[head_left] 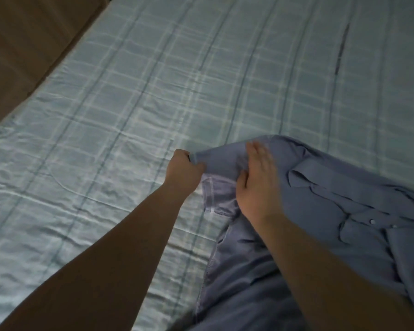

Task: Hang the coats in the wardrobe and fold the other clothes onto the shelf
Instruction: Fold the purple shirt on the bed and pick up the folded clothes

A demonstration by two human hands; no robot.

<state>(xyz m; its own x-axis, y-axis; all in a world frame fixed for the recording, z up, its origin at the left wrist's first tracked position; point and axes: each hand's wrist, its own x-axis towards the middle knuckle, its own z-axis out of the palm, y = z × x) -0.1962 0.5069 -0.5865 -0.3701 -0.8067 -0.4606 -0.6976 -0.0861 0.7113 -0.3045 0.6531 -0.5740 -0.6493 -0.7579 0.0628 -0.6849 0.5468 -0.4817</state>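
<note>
On my remote feed, a bed [153, 80] dressed in a pale blue plaid sheet fills most of the head view, its cloth creased in long ridges toward the near left. A plain brown panel [22, 44] borders it along the upper left edge. A blue button-front shirt [332, 211] lies rumpled on the sheet at the lower right, running from mid-frame down past the bottom edge, with part of it turned back so the paler inside and a stitched seam [210, 194] face up beside the left wrist. Two bare forearms reach in from the bottom of the frame and meet at the shirt's upper left end. The hands work side by side there. The left hand [183, 170] is closed in a fist around the shirt's far corner, gripping the edge just above the sheet. The right hand [256, 187] lies palm down on the fabric just beside it, fingers straight and together, thumb against a fold below; it is blurred, so I can read no finer detail of its hold. A thin dark streak [342, 47] marks the sheet at the upper right. Two small white buttons [372, 221] show on the shirt's front, to the right of the right forearm.
</note>
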